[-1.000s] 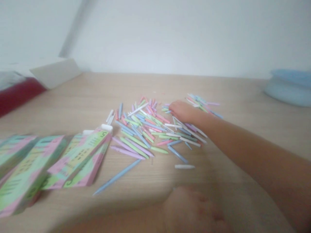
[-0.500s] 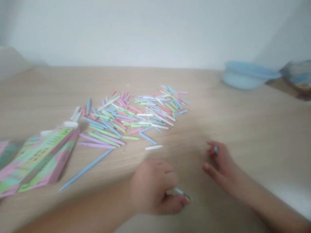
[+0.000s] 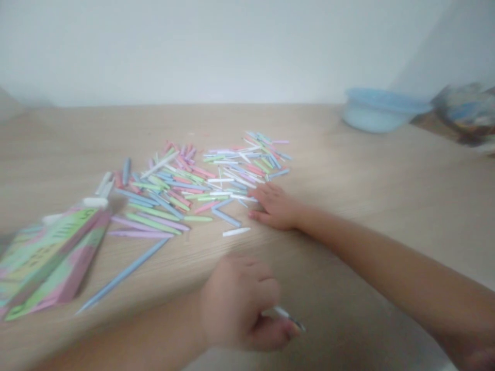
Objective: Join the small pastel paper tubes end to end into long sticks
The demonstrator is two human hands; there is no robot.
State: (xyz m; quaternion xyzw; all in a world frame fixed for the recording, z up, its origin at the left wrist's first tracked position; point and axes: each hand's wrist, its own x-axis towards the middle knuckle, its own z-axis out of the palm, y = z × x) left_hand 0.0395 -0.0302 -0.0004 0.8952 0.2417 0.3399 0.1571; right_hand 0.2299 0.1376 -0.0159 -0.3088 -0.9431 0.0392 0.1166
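A heap of pastel pen parts (image 3: 201, 178), pink, green, blue, purple and white, lies spread over the middle of the wooden table (image 3: 348, 206). My right hand (image 3: 275, 207) reaches out to the heap's near right edge, fingers stretched over the pieces there. My left hand (image 3: 242, 304) rests close to me, curled into a fist around a thin pale pen piece (image 3: 288, 317) that sticks out to the right. A long blue pen barrel (image 3: 124, 275) and a white cap (image 3: 236, 232) lie apart from the heap.
Pink-and-green printed boxes (image 3: 50, 257) lie at the left edge. A pale blue bowl (image 3: 381, 109) stands at the far right, with a blurred colourful object (image 3: 466, 111) beyond it. A white wall closes off the back.
My right hand has gone from near my body back out to the heap's edge. My left hand has kept its hold on the pen piece and hardly moved.
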